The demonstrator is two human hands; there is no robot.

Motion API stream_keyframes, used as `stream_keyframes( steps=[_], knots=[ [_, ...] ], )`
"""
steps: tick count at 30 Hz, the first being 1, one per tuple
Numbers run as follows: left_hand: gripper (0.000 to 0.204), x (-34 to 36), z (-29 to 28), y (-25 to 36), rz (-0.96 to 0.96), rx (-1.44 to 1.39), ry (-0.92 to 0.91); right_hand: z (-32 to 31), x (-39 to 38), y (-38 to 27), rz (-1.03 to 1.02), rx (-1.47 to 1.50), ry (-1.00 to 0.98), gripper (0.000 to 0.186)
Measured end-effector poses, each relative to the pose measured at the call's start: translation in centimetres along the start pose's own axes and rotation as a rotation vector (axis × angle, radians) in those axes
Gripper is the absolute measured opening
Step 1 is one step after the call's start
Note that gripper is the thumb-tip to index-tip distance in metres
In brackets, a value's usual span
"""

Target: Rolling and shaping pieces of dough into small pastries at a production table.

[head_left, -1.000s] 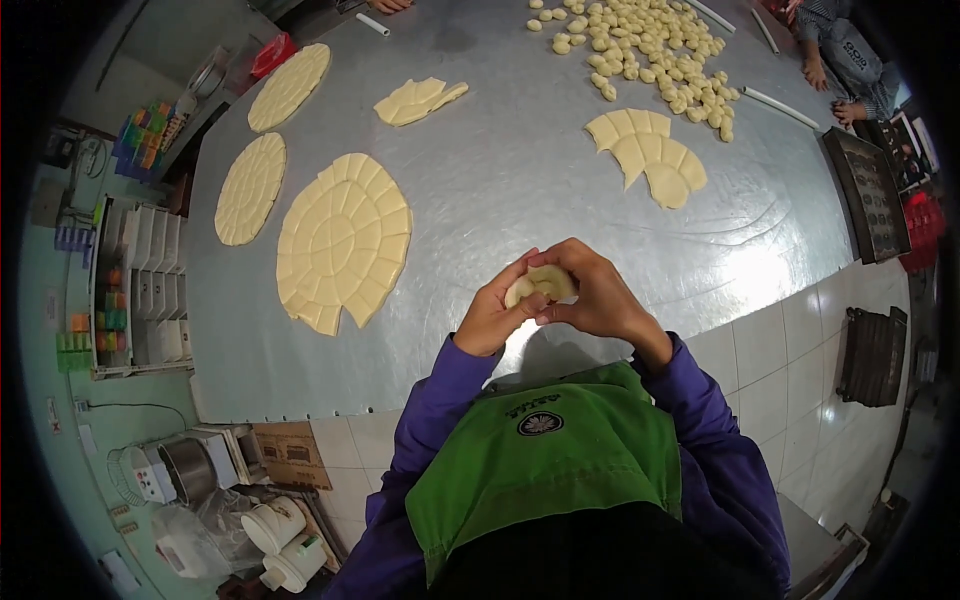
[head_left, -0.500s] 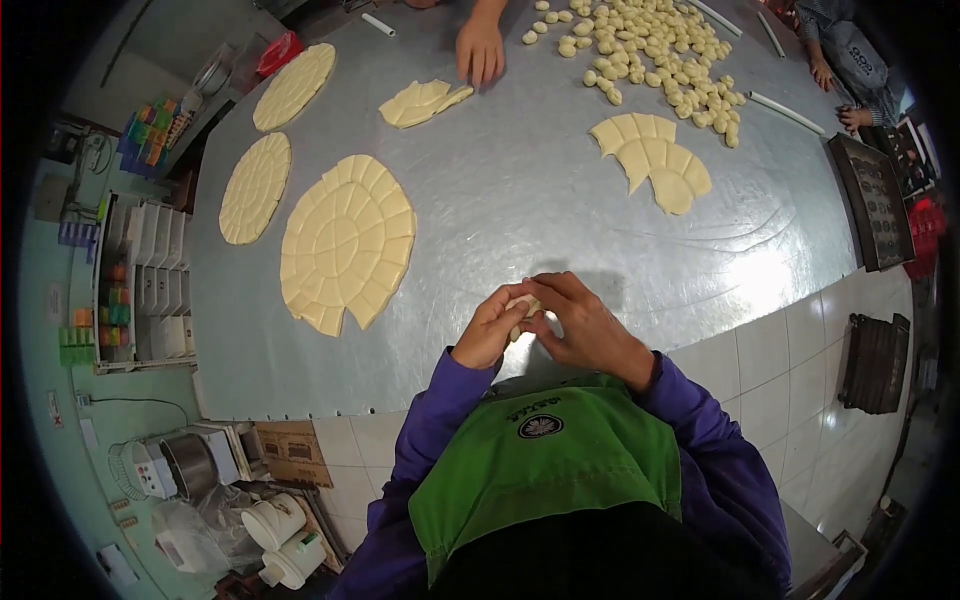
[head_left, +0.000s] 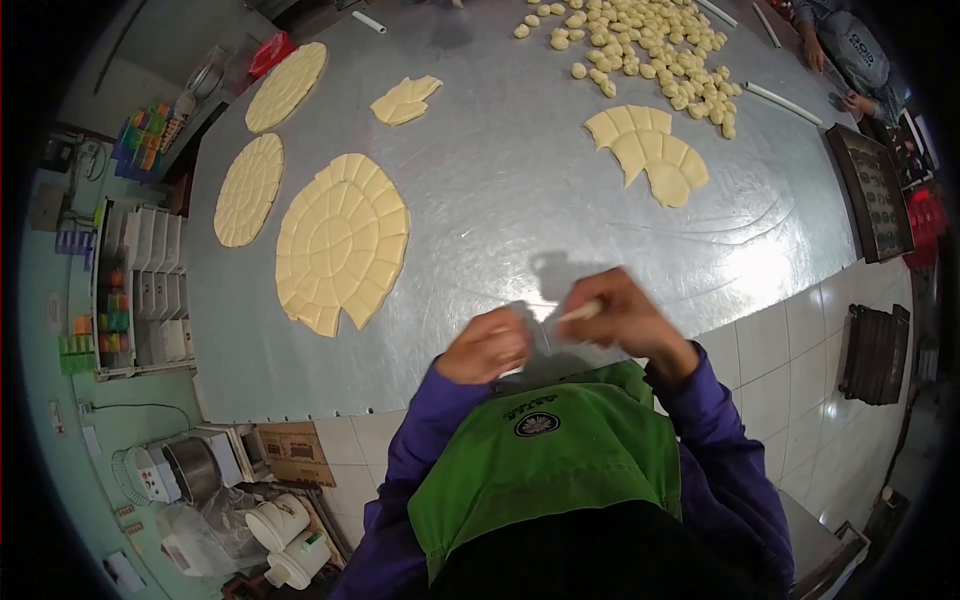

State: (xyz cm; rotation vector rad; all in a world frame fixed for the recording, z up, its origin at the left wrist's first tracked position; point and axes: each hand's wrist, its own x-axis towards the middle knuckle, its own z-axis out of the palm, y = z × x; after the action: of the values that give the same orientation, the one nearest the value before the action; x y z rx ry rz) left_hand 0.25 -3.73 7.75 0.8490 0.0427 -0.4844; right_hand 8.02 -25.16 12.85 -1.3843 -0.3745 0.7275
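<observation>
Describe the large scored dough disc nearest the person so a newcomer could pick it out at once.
Find the big metal table and look along its left side. The large scored dough disc is the one there closest to the left hand. A wedge-shaped notch in its near edge sets it apart from the two whole-looking discs beyond it.

Left hand (head_left: 486, 346), right hand (head_left: 625, 318) — now apart

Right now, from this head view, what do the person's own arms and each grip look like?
Long purple sleeves cover both arms: the left sleeve and right sleeve end near the wrists, with no markings I can make out. The left grip and right grip are bare human hands, with no gloves visible; motion blur hides finer details.
</observation>
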Motion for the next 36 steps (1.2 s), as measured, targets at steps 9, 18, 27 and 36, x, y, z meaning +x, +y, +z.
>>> stream_keyframes(
  steps=[9, 18, 27, 36],
  knots=[
    [0.038, -5.0, -8.8, -2.2, 0.051, 1.824, 0.306, -8.5, -5.3, 10.4, -0.215, -1.064, 0.359, 0.033],
    [0.054, -2.7, -6.0, -4.9, 0.173, 1.871, 0.219, -0.4, -1.5, 11.3, -0.441, -1.247, 0.257, 0.046],
    [0.052, -3.9, -5.9, -5.2, 0.189, 1.864, 0.572, -5.9, 1.5, 10.6, -0.286, -1.323, 0.707, 0.047],
    [0.033, -3.0, -0.8, -4.4, 0.540, 1.425, 0.374, -1.6, -3.7, 8.4, 0.284, 0.433, 0.364, 0.040]
  ],
)
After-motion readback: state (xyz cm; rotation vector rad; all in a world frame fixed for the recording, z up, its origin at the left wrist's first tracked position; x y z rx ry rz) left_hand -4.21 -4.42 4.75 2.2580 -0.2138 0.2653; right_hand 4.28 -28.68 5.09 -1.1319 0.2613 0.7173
